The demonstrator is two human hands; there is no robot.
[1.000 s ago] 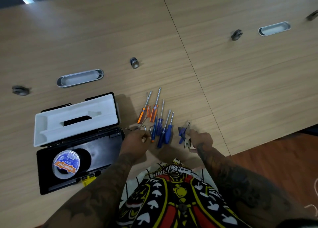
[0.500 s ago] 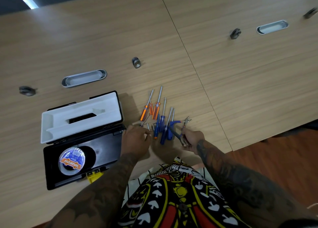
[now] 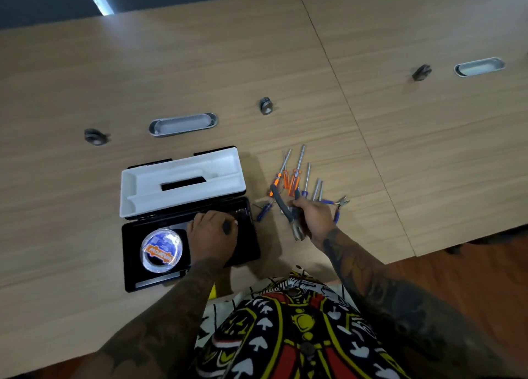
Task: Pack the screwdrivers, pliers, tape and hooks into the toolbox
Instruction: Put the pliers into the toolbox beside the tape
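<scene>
The black toolbox (image 3: pixel 251 253) lies open on the table, its lid holding a white tray (image 3: pixel 183 184). A roll of tape (image 3: pixel 162 250) sits in the box's left half. My left hand (image 3: pixel 213 235) is inside the box to the right of the tape, fingers curled round something small, apparently hooks. To the right, my right hand (image 3: pixel 314 215) grips dark-handled pliers (image 3: pixel 281 204) and small blue-handled pliers (image 3: pixel 340 204) above the table. Orange screwdrivers (image 3: pixel 288 175) and blue screwdrivers (image 3: pixel 307 184) lie fanned out behind it. One blue screwdriver (image 3: pixel 264 211) lies beside the box.
Two oval metal cable slots (image 3: pixel 183 124) (image 3: pixel 480 67) and three small dark fittings (image 3: pixel 265 105) (image 3: pixel 95 136) (image 3: pixel 421 72) are set in the wooden table. The table's front edge runs just right of my right arm, with wood floor (image 3: pixel 471 278) beyond.
My left hand left the hooks' spot and moved left into the toolbox. My right hand lifted the blue pliers and now also grips the dark-handled pliers.
</scene>
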